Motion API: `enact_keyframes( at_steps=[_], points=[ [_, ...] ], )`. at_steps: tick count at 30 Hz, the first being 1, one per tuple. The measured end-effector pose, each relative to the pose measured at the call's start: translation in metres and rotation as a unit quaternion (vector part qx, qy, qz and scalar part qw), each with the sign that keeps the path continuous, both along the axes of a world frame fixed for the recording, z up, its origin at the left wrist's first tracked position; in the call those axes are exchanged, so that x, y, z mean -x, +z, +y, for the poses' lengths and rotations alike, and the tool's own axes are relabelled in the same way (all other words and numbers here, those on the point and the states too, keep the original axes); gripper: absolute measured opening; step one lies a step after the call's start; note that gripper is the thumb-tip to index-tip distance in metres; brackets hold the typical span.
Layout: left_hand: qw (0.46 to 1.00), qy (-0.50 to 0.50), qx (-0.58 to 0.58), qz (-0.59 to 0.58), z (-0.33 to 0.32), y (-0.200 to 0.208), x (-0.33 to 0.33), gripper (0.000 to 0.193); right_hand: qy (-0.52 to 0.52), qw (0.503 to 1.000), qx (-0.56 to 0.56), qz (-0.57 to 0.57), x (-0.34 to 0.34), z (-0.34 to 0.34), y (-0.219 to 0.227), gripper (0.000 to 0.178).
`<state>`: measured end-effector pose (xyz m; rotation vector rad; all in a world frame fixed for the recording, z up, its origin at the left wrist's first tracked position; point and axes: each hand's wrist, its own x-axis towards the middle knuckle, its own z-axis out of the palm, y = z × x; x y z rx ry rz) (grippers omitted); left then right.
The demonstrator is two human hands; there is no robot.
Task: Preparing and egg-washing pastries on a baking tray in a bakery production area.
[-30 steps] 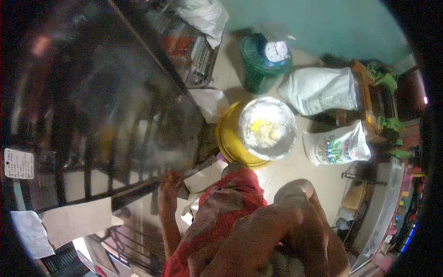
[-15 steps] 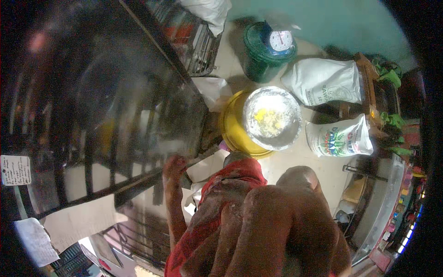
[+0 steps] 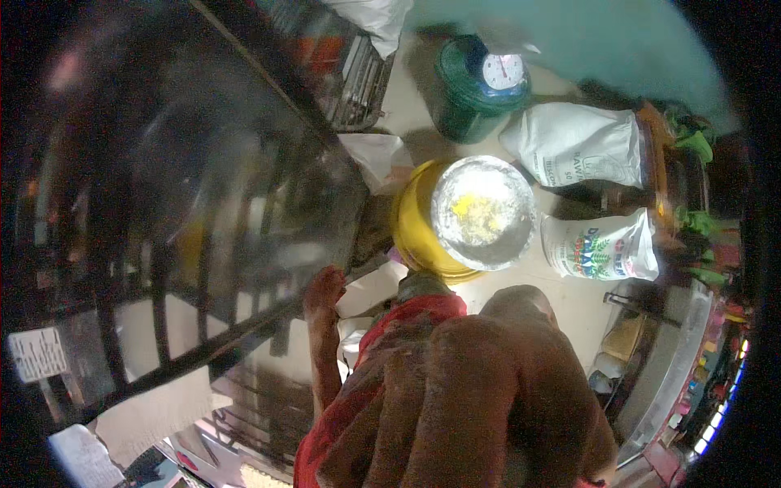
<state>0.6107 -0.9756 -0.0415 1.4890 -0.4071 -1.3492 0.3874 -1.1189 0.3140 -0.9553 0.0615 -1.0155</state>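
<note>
My left hand [image 3: 329, 285] is raised at the left, by the lower edge of a dark, glossy panel [image 3: 268, 187]. Its fingers look curled closed, and anything inside them is hidden. Large bare-skin shapes fill the lower middle, close to the lens. They overlap my legs and red cloth [image 3: 370, 358], so I cannot separate my right hand or its fingers from them. In front of my knees a metal basin [image 3: 521, 240] rests tilted against a yellow tub [image 3: 415, 228]. White powder [image 3: 486, 180] and a yellow lump [image 3: 466, 204] lie inside the basin.
Behind the basin stands a lidded green bucket [image 3: 468, 114] with a dial scale [image 3: 503, 71] on it. Two white sacks, one lying [image 3: 578, 142] and one smaller [image 3: 602, 248], sit at the right. A wire rack [image 3: 362, 89] stands far left; another low rack [image 3: 622, 337] is near right.
The view has shifted slightly. My left hand has moved a little up and to the right along the panel's edge. The basin and its contents look the same.
</note>
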Motion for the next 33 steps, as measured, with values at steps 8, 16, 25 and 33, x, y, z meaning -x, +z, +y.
enact_keyframes(
  at_steps=[8, 16, 25, 33],
  points=[
    [0.97, -0.063, -0.126, -0.2, -0.026, 0.041, 0.024, 0.038, 0.002, 0.996, 0.07, 0.055, -0.009, -0.073, -0.043, 0.034],
    [0.952, -0.073, -0.097, -0.28, -0.056, 0.045, 0.009, 0.033, 0.019, 0.984, 0.146, 0.1, 0.012, -0.122, -0.076, 0.029],
    [0.961, -0.05, -0.19, -0.195, -0.051, 0.02, 0.001, 0.025, 0.037, 0.961, 0.248, 0.114, 0.008, -0.192, -0.11, 0.023],
    [0.958, 0.041, -0.143, -0.244, 0.01, -0.019, -0.018, 0.032, -0.178, 0.948, 0.144, 0.222, -0.116, -0.336, -0.179, 0.03]
  ],
)
